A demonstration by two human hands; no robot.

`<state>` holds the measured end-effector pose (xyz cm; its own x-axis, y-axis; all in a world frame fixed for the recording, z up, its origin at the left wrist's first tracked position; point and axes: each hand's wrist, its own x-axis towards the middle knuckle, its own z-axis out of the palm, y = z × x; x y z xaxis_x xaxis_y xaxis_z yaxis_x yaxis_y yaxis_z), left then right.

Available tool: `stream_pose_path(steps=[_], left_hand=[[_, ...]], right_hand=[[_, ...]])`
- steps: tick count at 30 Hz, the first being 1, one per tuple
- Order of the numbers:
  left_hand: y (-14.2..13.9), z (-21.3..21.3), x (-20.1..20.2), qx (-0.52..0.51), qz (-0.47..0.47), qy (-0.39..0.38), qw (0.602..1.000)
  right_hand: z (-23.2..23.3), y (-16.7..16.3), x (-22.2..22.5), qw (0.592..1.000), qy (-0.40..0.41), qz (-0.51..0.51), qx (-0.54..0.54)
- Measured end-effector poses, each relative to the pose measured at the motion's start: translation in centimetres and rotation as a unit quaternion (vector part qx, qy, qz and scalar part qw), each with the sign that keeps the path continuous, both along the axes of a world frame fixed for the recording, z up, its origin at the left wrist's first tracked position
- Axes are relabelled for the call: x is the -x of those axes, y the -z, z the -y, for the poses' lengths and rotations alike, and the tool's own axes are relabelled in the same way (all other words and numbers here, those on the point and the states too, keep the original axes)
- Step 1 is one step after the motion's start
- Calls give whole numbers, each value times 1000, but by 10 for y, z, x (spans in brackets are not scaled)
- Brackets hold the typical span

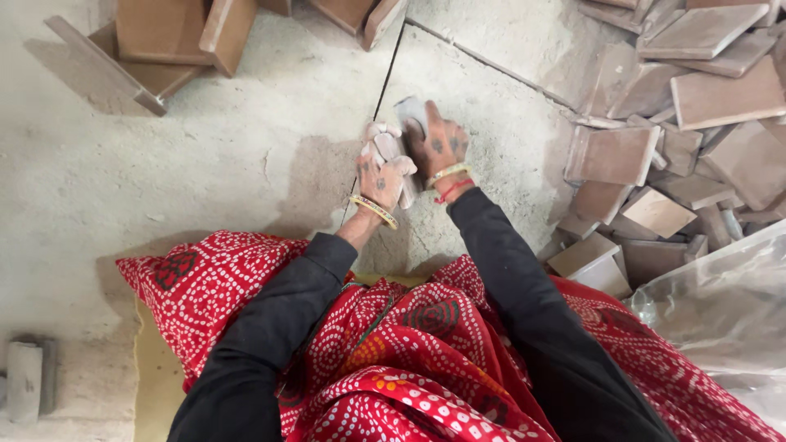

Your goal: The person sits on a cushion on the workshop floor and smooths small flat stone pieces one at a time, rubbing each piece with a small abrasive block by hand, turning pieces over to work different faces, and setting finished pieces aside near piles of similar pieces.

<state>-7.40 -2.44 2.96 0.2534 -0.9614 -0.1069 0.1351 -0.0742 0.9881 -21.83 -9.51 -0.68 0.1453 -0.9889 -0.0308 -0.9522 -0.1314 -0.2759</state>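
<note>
Both my hands meet low over a dusty concrete floor (205, 180), just right of a dark joint line (385, 78). My left hand (383, 168), dusted white with a yellow bangle at the wrist, is closed on a pale dusty lump; what the lump is I cannot tell. My right hand (438, 143), with a bangle and red thread, grips a small flat grey tool (409, 110) that sticks up past its fingers. The two hands touch. Black sleeves and a red dotted cloth (409, 352) fill the lower frame.
A heap of reddish-brown clay tiles (679, 139) lies at the right. More tiles (164, 41) lean together at the top left. A clear plastic sheet (729, 303) sits at the lower right. A small grey block (29, 381) rests at the lower left.
</note>
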Motion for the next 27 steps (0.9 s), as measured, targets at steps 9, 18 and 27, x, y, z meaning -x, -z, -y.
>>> stream_pose_path(steps=[9,18,27], left_hand=[[4,-7,-3,20,13,17,1000],[-3,-5,-39,-53,-31,-22,998],[1,11,-33,-37,38,-25,998]], right_hand=[[-109,32,61,994,-94,-54,33],[-124,-4,51,972,9,211,106],[-34,21,20,933,-196,-29,299]])
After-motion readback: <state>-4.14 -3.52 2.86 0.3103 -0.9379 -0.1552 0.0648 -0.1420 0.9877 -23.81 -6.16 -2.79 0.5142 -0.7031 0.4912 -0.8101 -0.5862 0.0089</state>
